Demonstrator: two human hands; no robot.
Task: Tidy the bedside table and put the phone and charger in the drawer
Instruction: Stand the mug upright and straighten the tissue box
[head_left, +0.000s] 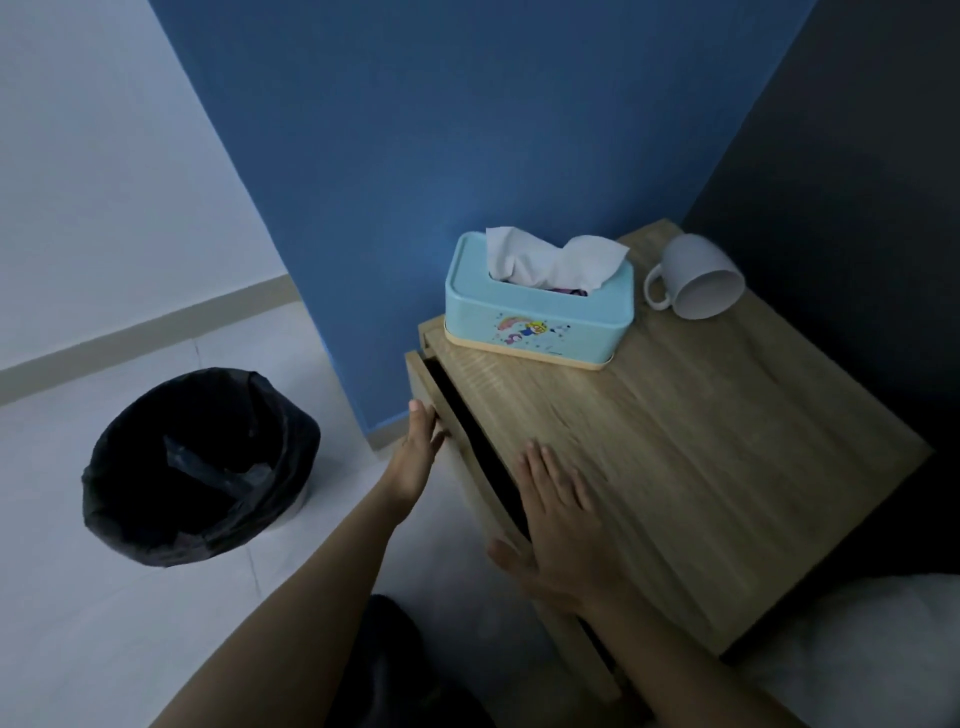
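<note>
At table (701, 467) front edge, drawer (447, 415) sits a crack open, dark gap showing under the top. Phone + charger not visible; can't tell if they're inside. Your L hand (418, 457) is on the drawer front, fingers flat and fairly open against the face, not wrapped round anything. R hand (558, 519) lies palm down on the table top just beside the gap, fingers spread wide, holding nothing. Judgement: drawer is stiff wood, prob. light, slides straight; push flat on the front near its middle so it doesn't rack. Keep R fingertips clear of the gap, pinch risk. Tissue box (540, 312) at table back edge, mug (696, 278) tipped on its side beside it, toward back corner. Bin (202, 467) on floor, well apart from the table.
</note>
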